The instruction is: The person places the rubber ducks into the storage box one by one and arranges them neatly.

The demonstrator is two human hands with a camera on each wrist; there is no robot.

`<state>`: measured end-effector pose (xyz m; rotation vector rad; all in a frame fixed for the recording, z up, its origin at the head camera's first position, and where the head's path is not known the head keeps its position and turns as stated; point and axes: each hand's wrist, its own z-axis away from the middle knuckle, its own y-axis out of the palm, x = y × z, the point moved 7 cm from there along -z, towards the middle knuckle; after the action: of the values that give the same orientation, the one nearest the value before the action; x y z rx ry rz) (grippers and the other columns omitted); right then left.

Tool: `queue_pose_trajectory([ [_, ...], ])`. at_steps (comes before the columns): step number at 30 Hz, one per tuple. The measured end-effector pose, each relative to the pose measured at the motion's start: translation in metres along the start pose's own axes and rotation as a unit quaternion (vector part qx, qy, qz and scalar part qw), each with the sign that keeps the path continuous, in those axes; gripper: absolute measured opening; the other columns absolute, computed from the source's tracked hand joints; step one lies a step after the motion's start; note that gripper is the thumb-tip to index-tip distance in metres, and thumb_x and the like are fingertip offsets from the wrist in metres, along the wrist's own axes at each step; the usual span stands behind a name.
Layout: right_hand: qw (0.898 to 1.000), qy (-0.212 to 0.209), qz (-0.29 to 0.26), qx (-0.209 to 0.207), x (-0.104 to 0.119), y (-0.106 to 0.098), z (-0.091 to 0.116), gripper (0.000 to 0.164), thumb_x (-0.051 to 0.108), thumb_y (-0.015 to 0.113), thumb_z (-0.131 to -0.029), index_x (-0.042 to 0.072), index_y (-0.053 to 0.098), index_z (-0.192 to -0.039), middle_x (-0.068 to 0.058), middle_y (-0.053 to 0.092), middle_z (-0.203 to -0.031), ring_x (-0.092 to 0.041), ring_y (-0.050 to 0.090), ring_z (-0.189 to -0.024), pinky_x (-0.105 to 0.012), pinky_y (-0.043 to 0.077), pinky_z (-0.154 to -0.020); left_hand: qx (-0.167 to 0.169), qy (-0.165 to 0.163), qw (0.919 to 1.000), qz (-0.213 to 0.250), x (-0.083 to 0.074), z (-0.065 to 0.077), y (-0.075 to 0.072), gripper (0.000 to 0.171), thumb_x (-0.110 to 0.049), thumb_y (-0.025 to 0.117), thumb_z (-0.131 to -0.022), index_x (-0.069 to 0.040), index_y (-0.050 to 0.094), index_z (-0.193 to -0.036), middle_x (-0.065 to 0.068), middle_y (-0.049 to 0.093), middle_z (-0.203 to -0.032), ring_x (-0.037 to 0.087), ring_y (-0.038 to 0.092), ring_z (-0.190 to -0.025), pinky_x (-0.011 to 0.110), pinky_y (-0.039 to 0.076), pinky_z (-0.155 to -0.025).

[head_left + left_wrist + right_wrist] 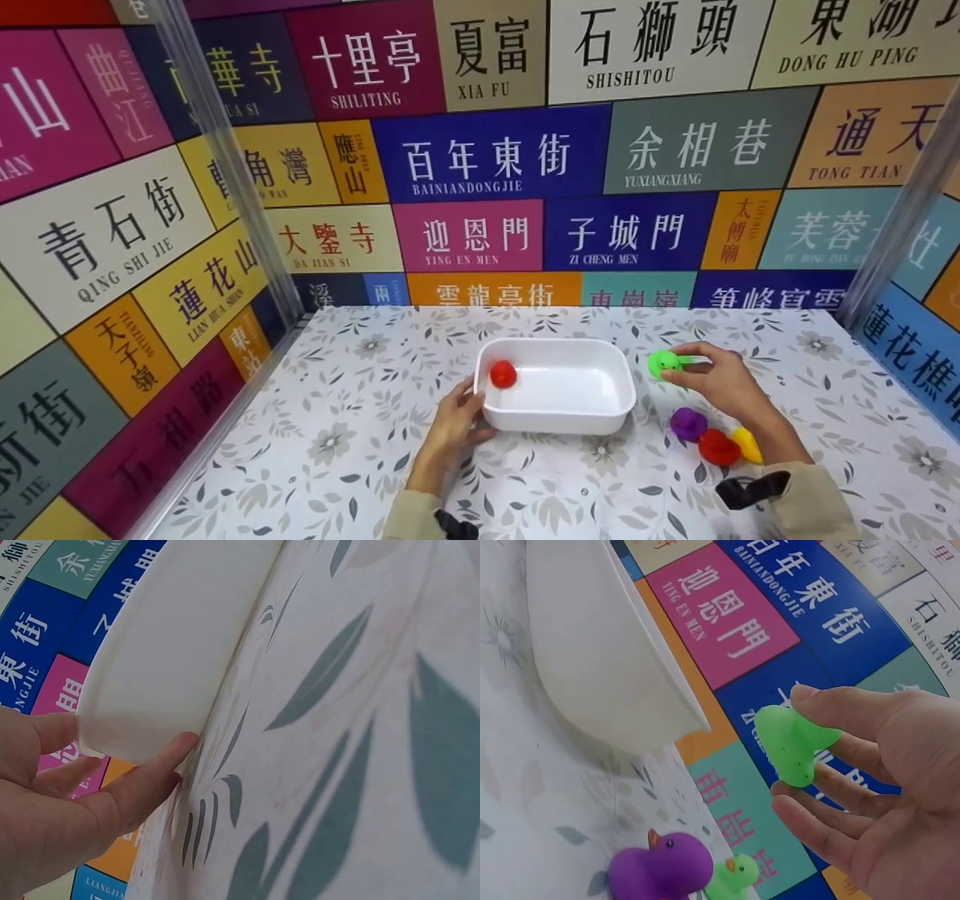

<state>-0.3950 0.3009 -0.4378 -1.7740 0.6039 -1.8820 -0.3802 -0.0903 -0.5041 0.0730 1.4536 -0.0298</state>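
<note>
Right hand (721,380) is pinching a green duck (786,746) between thumb and fingers, just right of the white tub (559,422). Left hand (453,417), loosely open, is touching the tub's left end. I'd be squeezing gently, duck's probably squishy.

There is one white tub (571,384) and six small toys (688,424).
</note>
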Motion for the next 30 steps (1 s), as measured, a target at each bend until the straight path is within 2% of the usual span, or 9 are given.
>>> queue_pose_trajectory([
  [7, 0.999, -0.012, -0.034, 0.012, 0.015, 0.009, -0.006, 0.081, 0.056, 0.074, -0.083, 0.012, 0.047, -0.145, -0.026, 0.047, -0.151, -0.044, 0.048, -0.137, -0.056, 0.047, -0.108, -0.002, 0.001, 1.0000, -0.002, -0.002, -0.001, -0.001, 0.054, -0.018, 0.045, -0.106, -0.003, 0.030, -0.156, 0.028, 0.044, -0.152, 0.039, 0.057, -0.129, 0.039, 0.062, -0.080],
  [14, 0.996, -0.053, -0.071, 0.017, 0.026, 0.015, -0.016, 0.076, 0.049, 0.078, -0.084, 0.007, 0.052, -0.142, -0.024, 0.048, -0.150, -0.042, 0.050, -0.137, -0.059, 0.046, -0.108, -0.006, -0.006, 0.9999, -0.013, 0.000, -0.002, -0.002, 0.054, -0.021, 0.046, -0.106, -0.007, 0.031, -0.157, 0.026, 0.041, -0.155, 0.039, 0.056, -0.131, 0.039, 0.062, -0.082],
  [20, 0.995, -0.049, -0.078, 0.032, 0.037, 0.029, -0.029, 0.071, 0.046, 0.079, -0.083, 0.007, 0.055, -0.138, -0.021, 0.049, -0.150, -0.041, 0.051, -0.136, -0.062, 0.041, -0.111, -0.006, 0.000, 1.0000, -0.006, 0.002, -0.001, -0.001, 0.054, -0.020, 0.046, -0.106, -0.007, 0.031, -0.157, 0.027, 0.040, -0.155, 0.041, 0.055, -0.132, 0.041, 0.062, -0.083],
  [25, 0.994, -0.055, -0.080, 0.044, 0.047, 0.039, -0.041, 0.068, 0.045, 0.080, -0.083, 0.007, 0.058, -0.135, -0.019, 0.056, -0.144, -0.038, 0.055, -0.133, -0.056, 0.044, -0.111, -0.003, 0.006, 1.0000, 0.000, 0.001, -0.002, -0.001, 0.055, -0.019, 0.046, -0.106, -0.006, 0.030, -0.157, 0.030, 0.041, -0.153, 0.043, 0.055, -0.130, 0.044, 0.062, -0.085],
  [30, 0.993, -0.066, -0.073, 0.060, 0.056, 0.052, -0.052, 0.064, 0.043, 0.080, -0.083, 0.009, 0.060, -0.133, -0.017, 0.060, -0.139, -0.034, 0.059, -0.129, -0.048, 0.050, -0.108, -0.002, 0.004, 0.9999, 0.014, 0.002, -0.002, -0.001, 0.055, -0.018, 0.047, -0.106, -0.006, 0.030, -0.157, 0.028, 0.046, -0.150, 0.038, 0.060, -0.125, 0.040, 0.062, -0.081],
])
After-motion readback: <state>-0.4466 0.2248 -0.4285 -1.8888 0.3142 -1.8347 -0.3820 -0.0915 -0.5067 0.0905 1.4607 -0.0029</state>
